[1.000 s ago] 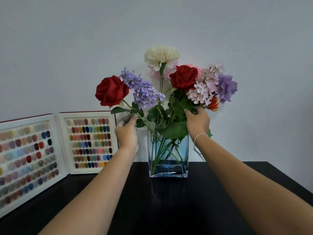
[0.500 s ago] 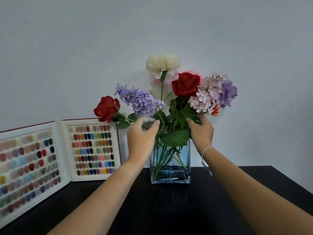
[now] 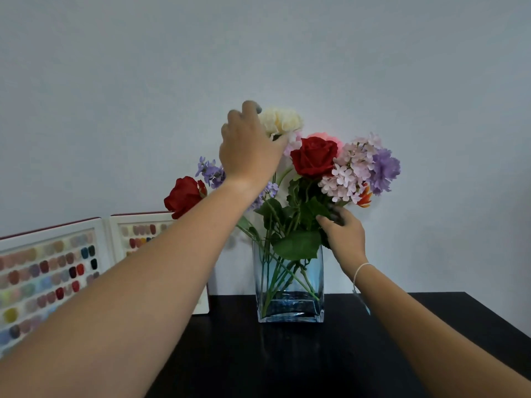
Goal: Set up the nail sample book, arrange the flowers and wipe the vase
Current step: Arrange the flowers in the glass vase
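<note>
1. While the right hand [image 3: 343, 235] stays low among the leaves, the left hand [image 3: 248, 147] has shot up from vase-rim height to the very top of the bouquet, fingers curled round the left side of the cream flower [image 3: 283, 120], thumb tucked just under the bloom. It looks like a light pinch on the head or the stem below it; how firm, I cannot tell.

2. Right hand: fingers bent in around the stems and green leaves [image 3: 298, 244] just above the rim, steadying the bunch. A thin cord bracelet [image 3: 360, 270] sits on that wrist.

3. What that means: the low red rose [image 3: 184, 196] on the left has been let go and leans out sideways, and attention has switched to the tallest bloom. Arranging is well under way; wiping has not begun, and no cloth is in sight.

4. Flowers stand in the glass vase [image 3: 290, 285] at the middle of the black desk [image 3: 287, 363], near the wall. The upper red rose [image 3: 314, 156], pale pink cluster [image 3: 349, 170] and purple bloom [image 3: 383, 170] crowd the right side.

5. Nail sample book [image 3: 54, 271] stands open at the left, leaning on the wall.

6. Hard to see: the left forearm covers much of the book's right page and most of the lilac sprigs [image 3: 211, 172]; the book's left page runs off the frame. An orange bloom [image 3: 365, 198] only peeks out.
</note>
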A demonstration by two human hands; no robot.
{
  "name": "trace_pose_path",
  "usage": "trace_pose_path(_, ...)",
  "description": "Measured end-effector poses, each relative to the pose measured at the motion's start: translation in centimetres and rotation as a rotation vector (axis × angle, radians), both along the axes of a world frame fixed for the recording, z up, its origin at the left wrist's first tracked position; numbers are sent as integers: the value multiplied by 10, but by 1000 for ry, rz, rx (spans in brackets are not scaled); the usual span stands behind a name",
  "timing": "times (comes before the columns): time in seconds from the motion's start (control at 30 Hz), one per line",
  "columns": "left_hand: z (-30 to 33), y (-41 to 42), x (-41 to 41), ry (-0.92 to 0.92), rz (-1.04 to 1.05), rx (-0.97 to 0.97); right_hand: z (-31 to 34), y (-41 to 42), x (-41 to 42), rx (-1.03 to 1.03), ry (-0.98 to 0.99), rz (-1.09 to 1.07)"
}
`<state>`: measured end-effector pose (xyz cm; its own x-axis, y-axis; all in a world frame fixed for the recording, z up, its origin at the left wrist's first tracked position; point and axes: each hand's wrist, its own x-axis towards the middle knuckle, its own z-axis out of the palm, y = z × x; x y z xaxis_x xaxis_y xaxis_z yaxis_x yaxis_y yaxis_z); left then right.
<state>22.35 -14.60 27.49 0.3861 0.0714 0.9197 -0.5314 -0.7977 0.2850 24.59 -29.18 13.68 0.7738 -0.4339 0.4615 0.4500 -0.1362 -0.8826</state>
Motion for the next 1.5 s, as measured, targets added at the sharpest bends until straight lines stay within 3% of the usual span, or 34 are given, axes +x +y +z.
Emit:
trace_pose_path(0.2,3,1,16,44,101,-8,-4,-4,-2,-1,-13,35)
trace_pose_path(0.37,-9,-5,19,336,-129,-453,-8,-4,-1,-10,-7,34)
trace_pose_path(0.47,-15,-11,24,391,-91,-365,-9,-4,0,1,-10,37)
trace_pose_path(0.63,-7,-23,29,304,91,-214,-8,-4,0,-15,-18,18)
trace_pose_path(0.77,-5,-30,36,246,110,-187,-8,-3,-1,-16,-18,16)
trace_pose_path(0.97,-8,-14,43,193,-3,-234,-6,-5,-3,25,-29,49)
trace_pose_path(1.37,1,60,63,333,-457,-487,-15,-7,1,19,-31,61)
trace_pose_path(1.5,9,68,65,326,-498,-436,-15,-8,2,11,-26,65)
